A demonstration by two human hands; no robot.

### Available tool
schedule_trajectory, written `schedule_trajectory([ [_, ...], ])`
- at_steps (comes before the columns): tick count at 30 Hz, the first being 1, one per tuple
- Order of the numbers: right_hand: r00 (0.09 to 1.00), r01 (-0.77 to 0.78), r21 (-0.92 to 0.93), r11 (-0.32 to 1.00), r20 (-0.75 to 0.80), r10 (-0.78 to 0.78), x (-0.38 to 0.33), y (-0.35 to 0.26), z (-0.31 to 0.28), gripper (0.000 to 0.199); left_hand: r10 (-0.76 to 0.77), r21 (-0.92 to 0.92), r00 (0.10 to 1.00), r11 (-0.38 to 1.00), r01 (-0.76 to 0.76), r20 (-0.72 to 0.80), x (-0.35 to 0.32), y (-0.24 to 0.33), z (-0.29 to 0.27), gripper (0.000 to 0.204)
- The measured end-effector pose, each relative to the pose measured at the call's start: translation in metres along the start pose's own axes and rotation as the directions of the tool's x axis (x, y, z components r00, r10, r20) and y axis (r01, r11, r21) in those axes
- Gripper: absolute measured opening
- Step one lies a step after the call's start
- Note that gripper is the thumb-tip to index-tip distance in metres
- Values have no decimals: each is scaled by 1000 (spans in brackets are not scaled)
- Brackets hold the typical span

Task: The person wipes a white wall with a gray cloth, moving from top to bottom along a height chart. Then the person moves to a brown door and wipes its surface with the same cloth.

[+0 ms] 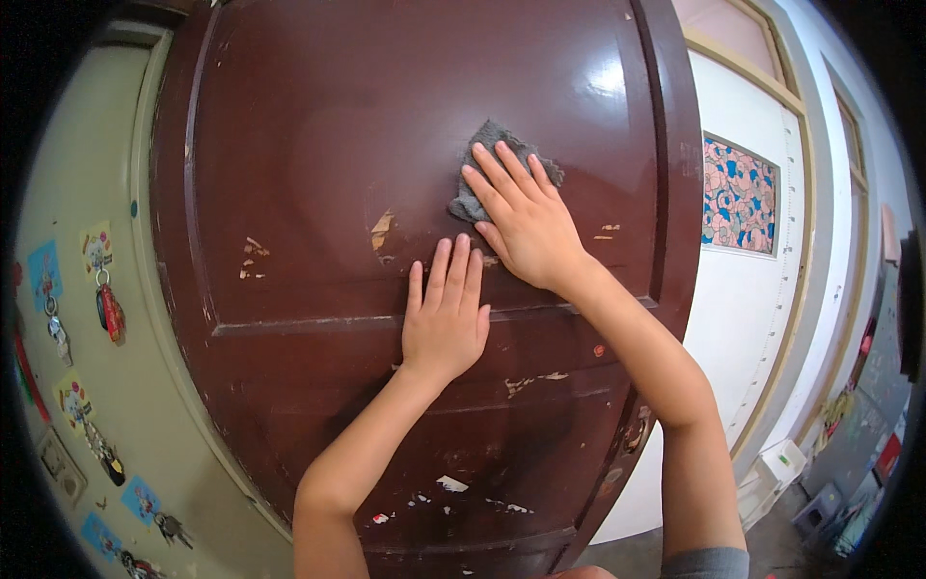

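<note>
With my left hand (444,333) and right hand (533,236) fingers slightly spread, I could snag the grey cloth (467,200) on chipped paint (382,230) toward 8 o'clock.

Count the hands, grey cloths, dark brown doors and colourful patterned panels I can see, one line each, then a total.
Hands: 2, left hand and right hand
Grey cloth: 1
Dark brown door: 1
Patterned panel: 1
Total: 5
</note>
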State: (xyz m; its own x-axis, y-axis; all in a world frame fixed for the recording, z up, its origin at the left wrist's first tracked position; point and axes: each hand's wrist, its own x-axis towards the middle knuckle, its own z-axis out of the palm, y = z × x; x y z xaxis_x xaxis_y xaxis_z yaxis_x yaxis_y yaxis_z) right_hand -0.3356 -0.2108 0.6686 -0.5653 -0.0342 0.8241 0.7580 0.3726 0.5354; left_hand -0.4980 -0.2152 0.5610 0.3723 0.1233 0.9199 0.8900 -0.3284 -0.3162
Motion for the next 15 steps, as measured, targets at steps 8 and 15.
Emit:
schedule_trajectory([
  [8, 990, -143, -95, 985, -20, 142, -38, 48, -20, 61, -12, 49, 999, 999, 10, 32, 0, 1, -3, 68],
  [15, 959, -276, -128, 953, -106, 263, -63, 76, -24, 63, 1, 62, 1000, 998, -2, 26, -2, -1, -1, 71],
])
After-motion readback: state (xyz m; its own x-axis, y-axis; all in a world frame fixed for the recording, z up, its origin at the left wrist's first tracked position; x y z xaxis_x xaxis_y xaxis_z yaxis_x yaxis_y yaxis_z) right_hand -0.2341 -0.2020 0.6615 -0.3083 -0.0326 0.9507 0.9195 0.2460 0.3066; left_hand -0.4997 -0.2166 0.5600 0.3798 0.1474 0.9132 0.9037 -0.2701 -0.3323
